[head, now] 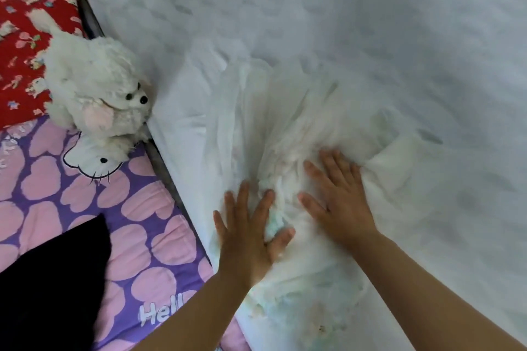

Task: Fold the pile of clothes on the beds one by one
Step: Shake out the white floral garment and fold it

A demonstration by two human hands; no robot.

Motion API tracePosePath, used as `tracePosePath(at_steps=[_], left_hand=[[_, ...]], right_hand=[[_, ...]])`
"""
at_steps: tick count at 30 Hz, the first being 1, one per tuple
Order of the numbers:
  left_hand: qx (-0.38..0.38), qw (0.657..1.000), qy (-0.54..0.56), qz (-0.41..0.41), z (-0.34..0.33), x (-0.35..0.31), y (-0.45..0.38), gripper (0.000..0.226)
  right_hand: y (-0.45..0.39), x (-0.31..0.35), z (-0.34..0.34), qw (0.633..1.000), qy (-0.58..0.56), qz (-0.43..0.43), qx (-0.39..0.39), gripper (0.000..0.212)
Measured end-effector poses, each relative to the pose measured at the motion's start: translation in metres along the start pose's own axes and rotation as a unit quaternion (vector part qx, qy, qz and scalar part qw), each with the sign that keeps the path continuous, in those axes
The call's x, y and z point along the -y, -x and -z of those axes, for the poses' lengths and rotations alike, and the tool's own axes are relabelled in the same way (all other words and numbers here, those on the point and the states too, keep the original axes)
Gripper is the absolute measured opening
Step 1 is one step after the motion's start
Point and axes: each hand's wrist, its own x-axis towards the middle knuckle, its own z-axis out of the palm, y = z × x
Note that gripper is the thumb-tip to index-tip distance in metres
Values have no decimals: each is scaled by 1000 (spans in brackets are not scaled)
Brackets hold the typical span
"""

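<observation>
A white, crumpled garment (285, 128) with faint pale-green patches lies on the white bed sheet (370, 23), hard to tell apart from it. My left hand (248, 234) lies flat on the garment's near part, fingers spread and straight, thumb beside a bunched green fold. My right hand (339, 199) presses flat on the cloth just to the right, fingers spread, with a raised fold of fabric (393, 168) by its outer edge.
A white plush toy (97, 91) sits at the bed's left edge. Left of it lie a purple blanket with pink hearts (85, 202), a red patterned cloth (25, 23) and a black garment (48, 288). A dark gap (159, 162) separates the two beds.
</observation>
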Motion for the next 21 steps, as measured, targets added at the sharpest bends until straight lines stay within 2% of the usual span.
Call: tracePosePath(at_steps=[2,4,7,9,11,14,15,18,19,21], left_hand=[[-45,996,71,27,19,-5,-14,97],[-36,989,121,81,36,-11,-31,104],[-18,969,189,161,48,-20,-56,116],[-29,958,238,159,46,-24,-66,119],[-16,933,329,141,43,-27,-70,123],[-21,887,431,161,37,-29,-72,123],[-50,889,417,181,38,-28,-74,123],[-137,930,240,241,45,-23,-76,131],[-133,935,217,249,47,-21,-77,134],[-103,936,247,227,46,-19,-79,134]], right_hand=[[21,-3,17,992,-40,-52,-110,67],[43,-12,25,973,-51,-154,-163,74],[66,-28,24,910,-96,-370,-163,100],[73,-29,20,857,-154,-470,-148,116],[72,-20,10,846,-213,-476,-110,116],[65,-6,0,849,-317,-412,-87,110],[60,-4,0,843,-350,-399,-84,111],[53,-5,4,843,-345,-405,-79,114],[52,-7,6,849,-329,-407,-76,115],[51,-9,7,851,-335,-400,-60,114]])
